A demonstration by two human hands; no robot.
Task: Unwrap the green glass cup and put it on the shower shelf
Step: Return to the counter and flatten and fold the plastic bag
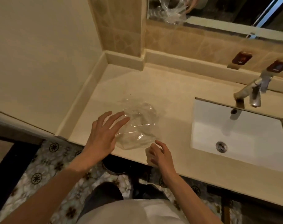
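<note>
Sink (202, 135) — tap (249, 94) — beside wrap (137, 125)

- Desk (169, 88): beige stone vanity top, running from the left wall corner to the right edge of the view.
- Clear plastic wrap (137, 125): crumpled sheet lying on the desk, near its front edge, left of the basin.
- Basin (250, 143): white rectangular sink set into the desk, right side.
- Faucet (249, 92): mounted on the desk behind the basin.

The desk (169, 88) is coloured cream, the sink (244, 139) white; the floor (45, 160) is patterned with dark flowers (on pale tile), and the wrap (137, 123) is clear.
</note>
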